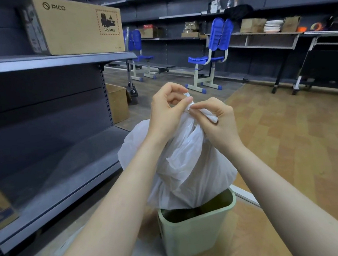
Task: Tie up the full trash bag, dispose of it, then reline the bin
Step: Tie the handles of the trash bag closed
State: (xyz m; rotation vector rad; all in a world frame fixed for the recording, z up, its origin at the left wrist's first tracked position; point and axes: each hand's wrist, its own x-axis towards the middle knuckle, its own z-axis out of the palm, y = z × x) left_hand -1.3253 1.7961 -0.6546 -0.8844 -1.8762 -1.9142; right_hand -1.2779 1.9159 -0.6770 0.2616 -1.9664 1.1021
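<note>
Clerk: Forearms, two, bare, entered nearest the lens. Left hand (167,109): fingers curled, pinching one twisted white ear of the bag's mouth. Right hand (217,121): fingers (200,105) pinching the other twisted ear, whose tail showed beside the palm. Both hands met at the gather.

Auditor: And the task's item?

Clerk: Trash bag (186,163), one, white, thin plastic, full. It stood partly lifted, its lower end inside the bin (196,230). Bin, one, pale green, stood on the floor (288,137) near the lowest shelf's front edge.

Auditor: Stage?

Clerk: Judged as tying, knot not yet cinched. Disposal and relining outstanding.

Auditor: Handling notes?

Clerk: Advised: cross the two ears close to the gather, pass one under, pull evenly outward and low. Thin film would likely tear under a jerk. A second pass should lock it. Keep the weight resting in the bin while tying.

Auditor: Remaining stock?

Clerk: Cardboard box (71,25), one, printed PICO, at the shelf's (54,61) front edge. Open carton (118,104), one, on the floor. Blue chairs (211,57), three made out. Plates (273,26), one stack, count unreadable. No spare liner in view.
</note>
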